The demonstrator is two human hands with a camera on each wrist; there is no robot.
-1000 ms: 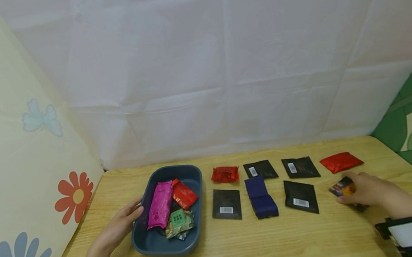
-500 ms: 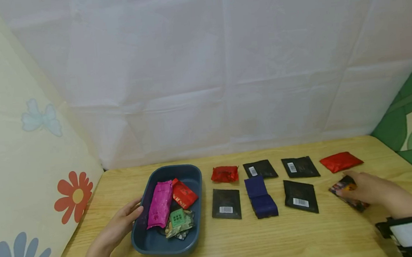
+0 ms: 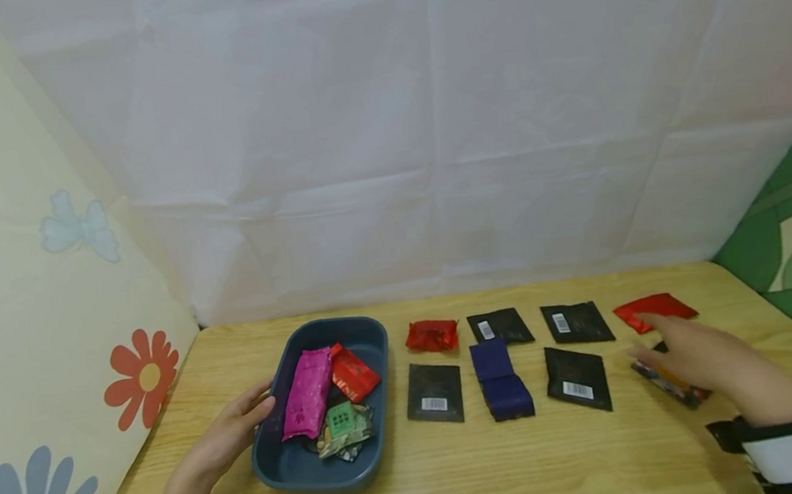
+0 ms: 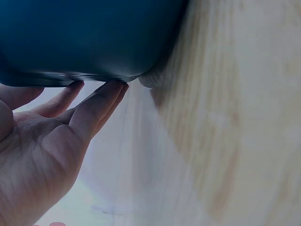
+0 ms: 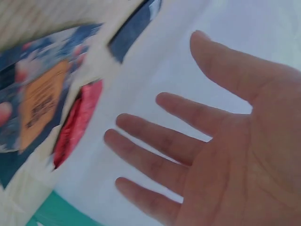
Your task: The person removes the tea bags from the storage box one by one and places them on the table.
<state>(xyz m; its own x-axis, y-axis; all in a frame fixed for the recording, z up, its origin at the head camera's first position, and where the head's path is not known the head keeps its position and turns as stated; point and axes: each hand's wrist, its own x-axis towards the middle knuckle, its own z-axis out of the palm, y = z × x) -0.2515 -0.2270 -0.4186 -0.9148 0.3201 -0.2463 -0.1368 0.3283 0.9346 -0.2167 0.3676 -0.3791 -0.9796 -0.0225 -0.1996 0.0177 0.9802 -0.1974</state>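
My left hand (image 3: 231, 430) rests its fingers along the outer left side of a dark blue plastic bin (image 3: 318, 481). The left wrist view shows those fingers (image 4: 96, 110) fairly straight against the bin's wall. On the table's right side, my right hand (image 3: 703, 353) hovers above a dark patterned packet (image 3: 682, 390) and partly hides it. In the right wrist view its fingers (image 5: 155, 162) are spread and hold nothing; the packet's orange label (image 5: 42, 103) shows there. A red packet (image 3: 667, 305) lies just beyond this hand.
Inside the bin lie a pink packet (image 3: 308, 394), a red packet (image 3: 354, 374) and a green packet (image 3: 343, 421). Several black packets (image 3: 435, 393), a folded dark blue strip (image 3: 504, 388) and a small red packet (image 3: 433, 336) lie between bin and right hand. White cloth (image 3: 430, 156) stands behind.
My right hand has let go of the dark patterned packet and lifted, its fingers opening out. The packet stays on the table. My left hand has not moved from the bin.
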